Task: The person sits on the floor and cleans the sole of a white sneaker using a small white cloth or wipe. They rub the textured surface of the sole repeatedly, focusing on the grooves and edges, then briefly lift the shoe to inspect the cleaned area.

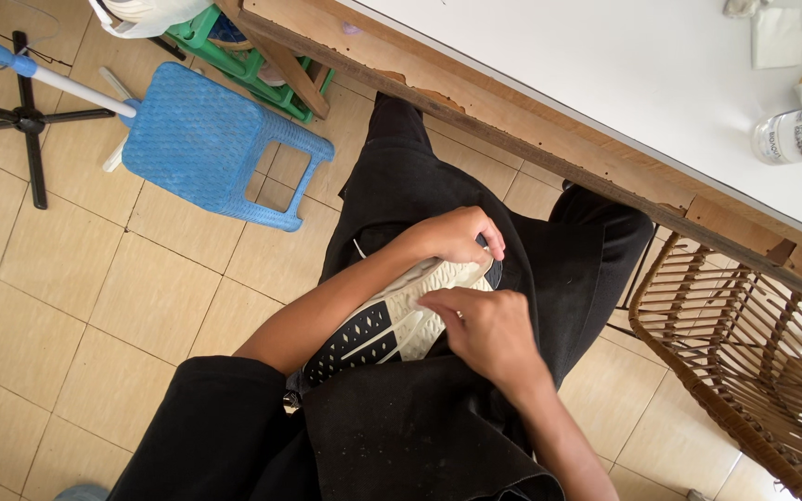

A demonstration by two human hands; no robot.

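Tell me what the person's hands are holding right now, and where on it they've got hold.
A shoe, sole up on the lap. The left hand grips its far end, and the right hand presses its fingertips on the white sole near the middle.

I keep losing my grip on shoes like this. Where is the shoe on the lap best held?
Probably around the toe end of the shoe, from above, as the left hand does: it lies sole up, and the end narrows enough for fingers to wrap.
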